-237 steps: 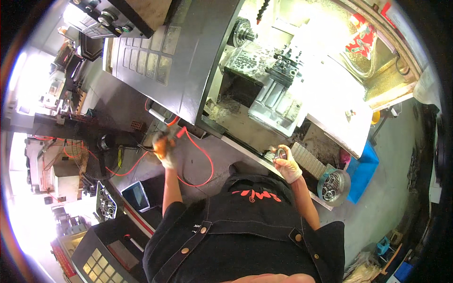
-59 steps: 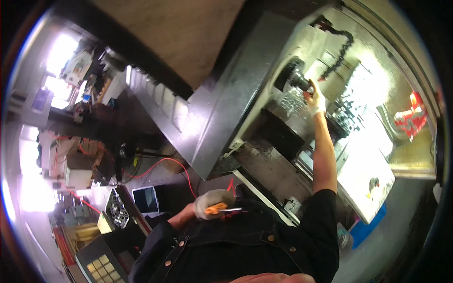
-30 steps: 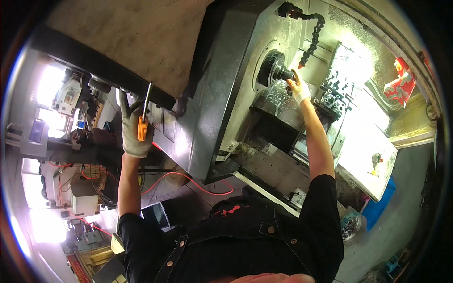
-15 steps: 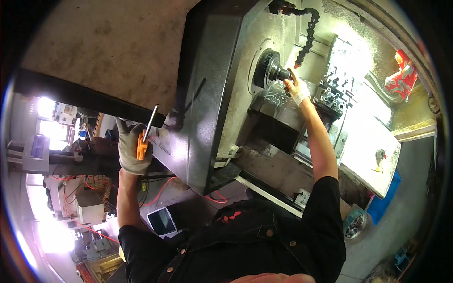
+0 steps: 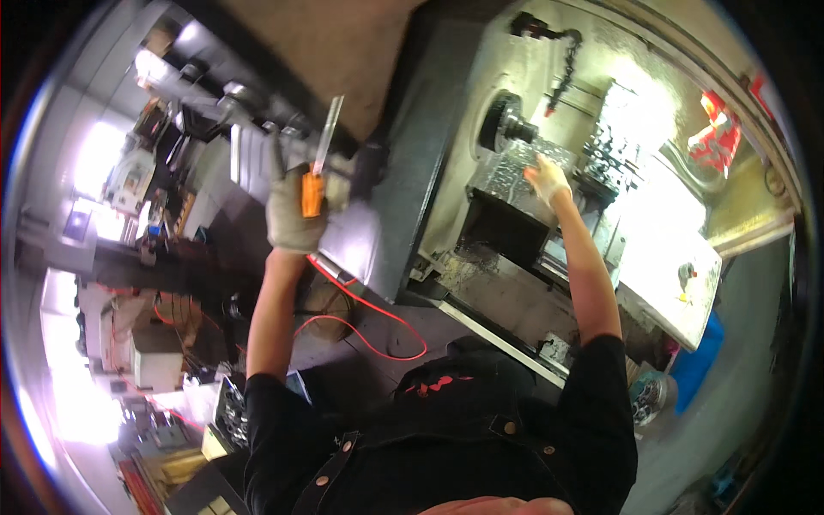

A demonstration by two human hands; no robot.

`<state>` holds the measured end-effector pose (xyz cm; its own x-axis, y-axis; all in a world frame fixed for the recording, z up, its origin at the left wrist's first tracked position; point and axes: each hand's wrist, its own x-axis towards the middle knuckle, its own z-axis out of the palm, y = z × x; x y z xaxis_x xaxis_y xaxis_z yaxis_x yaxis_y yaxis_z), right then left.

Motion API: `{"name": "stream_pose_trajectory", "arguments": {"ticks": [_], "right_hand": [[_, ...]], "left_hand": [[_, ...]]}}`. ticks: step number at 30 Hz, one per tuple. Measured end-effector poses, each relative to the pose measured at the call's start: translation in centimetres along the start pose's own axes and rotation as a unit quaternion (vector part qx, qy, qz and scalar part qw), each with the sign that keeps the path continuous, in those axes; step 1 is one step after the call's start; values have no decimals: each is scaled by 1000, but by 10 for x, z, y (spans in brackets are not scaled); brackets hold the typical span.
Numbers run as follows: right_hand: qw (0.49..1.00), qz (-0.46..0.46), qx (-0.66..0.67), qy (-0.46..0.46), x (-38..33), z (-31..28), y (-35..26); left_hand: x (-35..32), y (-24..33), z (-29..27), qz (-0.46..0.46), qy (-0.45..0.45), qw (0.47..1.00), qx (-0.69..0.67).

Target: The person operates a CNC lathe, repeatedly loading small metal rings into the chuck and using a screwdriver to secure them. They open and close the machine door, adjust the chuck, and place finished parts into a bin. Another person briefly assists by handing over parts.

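My left hand (image 5: 292,210), in a pale glove, is closed around an orange-handled air blow gun (image 5: 312,194). The gun's long metal nozzle points up, beside the machine's dark door. Inside the lathe, my right hand (image 5: 549,182), also gloved, hovers below and to the right of the round spindle chuck (image 5: 500,120). Its thumb and fingertips look spread, with nothing visible between them, and it does not touch the chuck. A short metal cylinder (image 5: 522,130) projects from the chuck's front. Close to my right hand is the tool block (image 5: 605,167), strewn with metal chips.
A jointed black coolant hose (image 5: 566,73) hangs above the chuck. The dark door (image 5: 412,163) stands between my arms. A red air hose (image 5: 378,302) loops below it. Red-and-white packaging (image 5: 717,137) lies at the far right, and a round container (image 5: 652,399) stands by my right elbow.
My right hand has come off the part at the chuck and moved down. My left hand has swung right with the air blow gun, and the view has shifted.
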<state>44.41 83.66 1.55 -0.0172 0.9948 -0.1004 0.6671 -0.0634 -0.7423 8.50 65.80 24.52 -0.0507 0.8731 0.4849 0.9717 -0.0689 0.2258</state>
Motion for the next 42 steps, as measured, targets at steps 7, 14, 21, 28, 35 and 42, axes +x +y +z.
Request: {"name": "stream_pose_trajectory", "arguments": {"ticks": [7, 14, 21, 28, 35, 42], "right_hand": [[895, -57, 255, -361, -178, 58, -60], [857, -47, 367, -358, -256, 100, -131], [870, -13, 402, -287, -272, 111, -122], [898, 50, 390, -198, -321, 83, -81], [869, 35, 477, -127, -372, 39, -29], [557, 177, 811, 9, -442, 26, 115]], "left_hand": [[-5, 30, -5, 63, -13, 998, -21], [0, 39, -24, 89, -39, 993, -64], [-49, 16, -4, 110, -15, 972, -206], [-191, -2, 43, 20, -58, 876, -479], [-308, -10, 119, -68, -35, 849, -524], [-307, 28, 181, 198, -81, 941, -261]]}}
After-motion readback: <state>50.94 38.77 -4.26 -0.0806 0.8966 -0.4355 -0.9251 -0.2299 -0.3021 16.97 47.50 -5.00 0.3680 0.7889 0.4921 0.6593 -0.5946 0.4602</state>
